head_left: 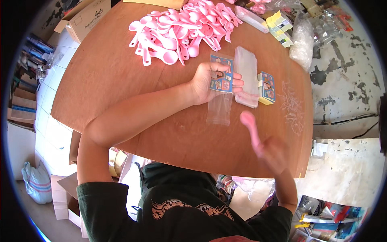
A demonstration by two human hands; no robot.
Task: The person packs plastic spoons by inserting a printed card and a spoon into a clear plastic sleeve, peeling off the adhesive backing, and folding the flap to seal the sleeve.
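Observation:
My left hand [203, 80] is closed on a blue printed card [225, 86] and a clear plastic bag [219, 113]. Its thumb lies over the card, and the bag's lower part hangs past the hand toward me. I cannot make out whether the card is inside the bag. Nearer the table's front right edge, my right hand [276, 155], smeared by motion, grips a pink plastic spoon [250, 125] that points up and to the left. Beside the left fingertips lies a stack of clear bags [246, 72], with a banded stack of cards [267, 88] to its right.
A heap of pink spoons [181, 26] covers the far part of the wooden table [100, 88]. Thin clear loops [293, 107] lie scattered near the right edge. Yellow card bundles [279, 26] and a roll of clear wrap [301, 44] stand at the far right.

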